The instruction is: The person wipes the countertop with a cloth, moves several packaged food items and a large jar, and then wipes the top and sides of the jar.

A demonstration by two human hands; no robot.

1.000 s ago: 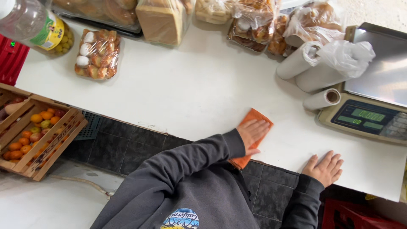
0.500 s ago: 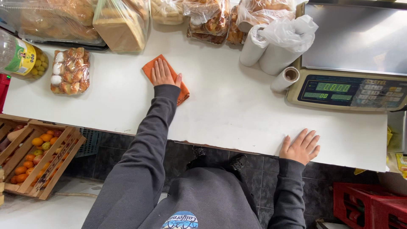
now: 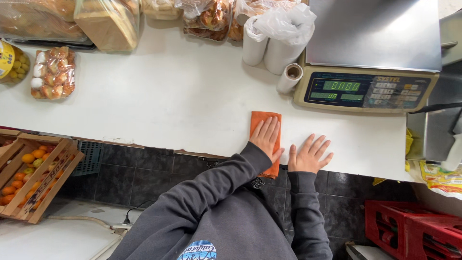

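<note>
- At the counter's [image 3: 159, 106] near edge, our left hand [image 3: 266, 139] presses flat, fingers together, on the orange cloth [image 3: 263, 120].
- Just right, our right hand [image 3: 308, 155] rests flat, fingers spread, near the scale [image 3: 368, 89].

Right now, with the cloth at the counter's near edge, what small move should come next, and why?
Probably slide the left hand and the orange cloth away from the edge: the cloth already hangs over the white counter, the right hand rests flat beside it, and the scale blocks the far right.
</note>
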